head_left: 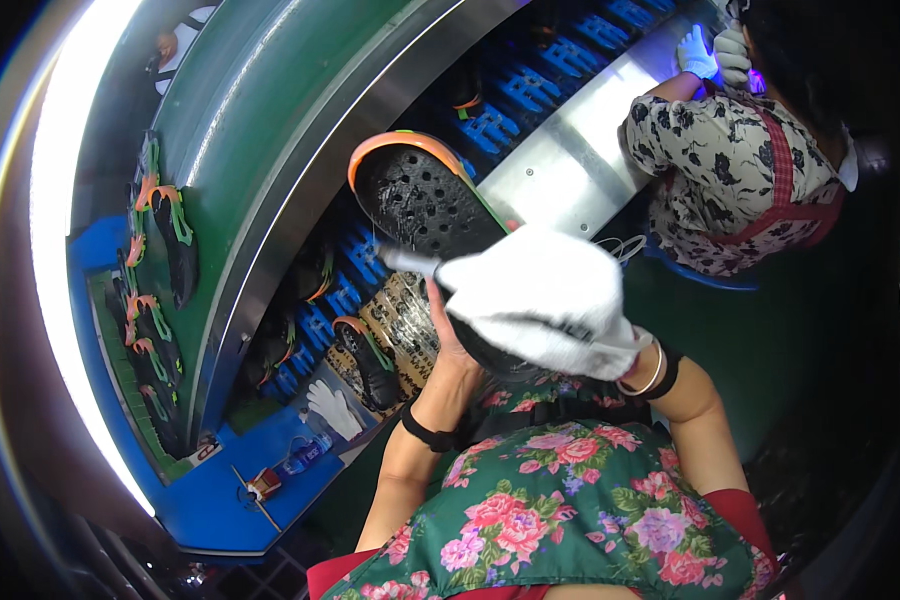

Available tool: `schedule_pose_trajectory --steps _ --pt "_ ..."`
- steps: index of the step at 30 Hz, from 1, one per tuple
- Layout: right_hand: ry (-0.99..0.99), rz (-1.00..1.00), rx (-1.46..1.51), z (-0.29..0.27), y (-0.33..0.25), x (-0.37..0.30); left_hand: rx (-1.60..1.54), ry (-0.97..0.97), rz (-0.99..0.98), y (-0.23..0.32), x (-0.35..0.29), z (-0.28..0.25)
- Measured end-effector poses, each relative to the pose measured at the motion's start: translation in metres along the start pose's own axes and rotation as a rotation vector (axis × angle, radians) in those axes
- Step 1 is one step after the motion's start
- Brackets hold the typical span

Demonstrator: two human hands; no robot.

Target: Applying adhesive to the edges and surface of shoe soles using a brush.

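I see a wide green belt at ten o'clock and a co-worker at two. The black shoe stretches from eleven toward centre. At three, the white-gloved right hand partly covers it, closed around a slim tool; at six, the bare left hand grips its edge.

One held shoe, one tool, one co-worker, one bottle
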State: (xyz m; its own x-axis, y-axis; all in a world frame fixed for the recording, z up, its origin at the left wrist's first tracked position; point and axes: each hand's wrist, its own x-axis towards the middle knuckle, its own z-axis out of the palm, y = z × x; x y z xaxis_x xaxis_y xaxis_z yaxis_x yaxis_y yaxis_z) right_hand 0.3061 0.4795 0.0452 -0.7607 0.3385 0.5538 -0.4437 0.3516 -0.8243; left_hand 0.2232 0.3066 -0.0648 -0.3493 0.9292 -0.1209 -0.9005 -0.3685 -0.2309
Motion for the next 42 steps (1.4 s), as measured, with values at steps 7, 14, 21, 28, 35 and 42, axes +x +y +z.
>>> schedule_pose_trajectory --steps 7,14,21,28,35,42 --pt "-0.006 -0.053 -0.143 0.008 0.007 -0.024 0.329 0.064 0.127 -0.004 0.017 0.022" --pt "0.006 -0.127 -0.197 -0.002 0.013 -0.019 0.411 -0.016 0.139 -0.012 0.040 0.048" --pt "0.083 -0.011 0.018 0.002 0.008 -0.023 0.416 0.100 0.243 -0.006 0.036 0.044" --pt "-0.009 -0.099 -0.077 0.013 0.007 -0.039 0.342 0.028 0.188 0.009 0.045 0.035" --pt "-0.045 -0.107 -0.107 0.017 0.014 -0.053 0.348 -0.246 0.034 0.012 0.059 0.038" --pt "0.011 0.005 0.082 -0.001 0.024 -0.051 0.310 -0.140 0.207 0.003 0.051 0.048"
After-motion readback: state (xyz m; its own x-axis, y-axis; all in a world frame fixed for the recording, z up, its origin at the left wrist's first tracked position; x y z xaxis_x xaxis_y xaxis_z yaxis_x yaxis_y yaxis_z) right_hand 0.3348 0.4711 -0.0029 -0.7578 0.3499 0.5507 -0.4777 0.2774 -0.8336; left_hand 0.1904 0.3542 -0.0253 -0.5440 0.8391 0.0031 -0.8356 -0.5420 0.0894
